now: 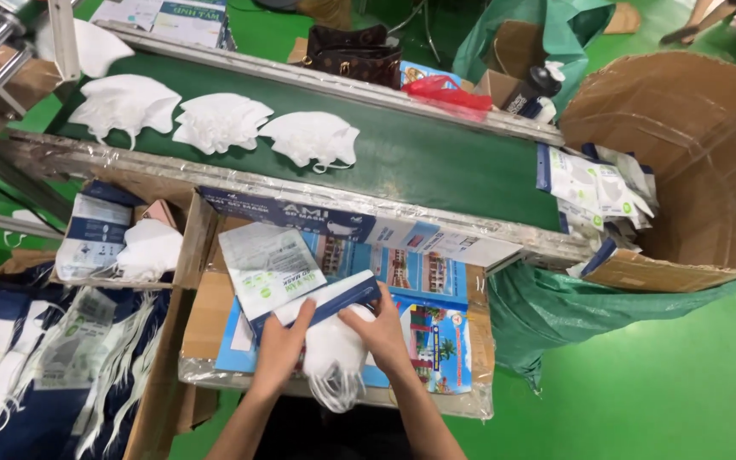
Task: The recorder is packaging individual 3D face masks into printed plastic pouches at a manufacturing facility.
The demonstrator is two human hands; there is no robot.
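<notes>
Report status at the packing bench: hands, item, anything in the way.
Left hand and right hand both grip a white mask, feeding it into a blue-edged pouch. Three masks wait on the conveyor. Nothing obstructing.

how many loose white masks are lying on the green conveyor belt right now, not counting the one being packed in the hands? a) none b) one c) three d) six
c: three white masks lie in a row on the green conveyor belt, while the left hand and right hand hold another mask at a blue-edged pouch.
</notes>
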